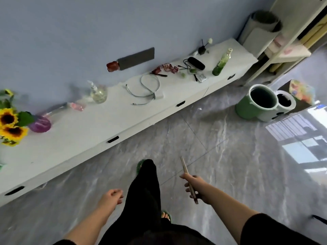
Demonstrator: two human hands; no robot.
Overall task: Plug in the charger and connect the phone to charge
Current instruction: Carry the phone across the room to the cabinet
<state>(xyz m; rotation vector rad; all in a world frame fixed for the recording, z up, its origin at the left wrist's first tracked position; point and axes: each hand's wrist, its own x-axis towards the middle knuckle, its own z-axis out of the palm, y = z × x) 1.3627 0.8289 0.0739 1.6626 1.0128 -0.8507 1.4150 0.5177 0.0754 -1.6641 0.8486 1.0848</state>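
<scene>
My right hand [193, 187] grips a thin phone [184, 167] edge-on, its top end pointing away from me over the grey floor. My left hand [113, 196] hangs low with the fingers loosely curled and nothing in it. On the long white cabinet [85, 131] lies a white charger with a coiled grey cable [150, 85], well ahead of both hands. A dark rectangular panel [136, 58] sits on the blue wall above the cabinet; whether it holds sockets I cannot tell.
The cabinet top also carries sunflowers [8, 124], a purple vase [39, 124], a glass pump bottle [98, 93], a green bottle [221, 63], a black case [196, 63] and small clutter. A green bin [256, 103] and a white bin [285, 102] stand on the floor at right. My black-trousered leg steps forward.
</scene>
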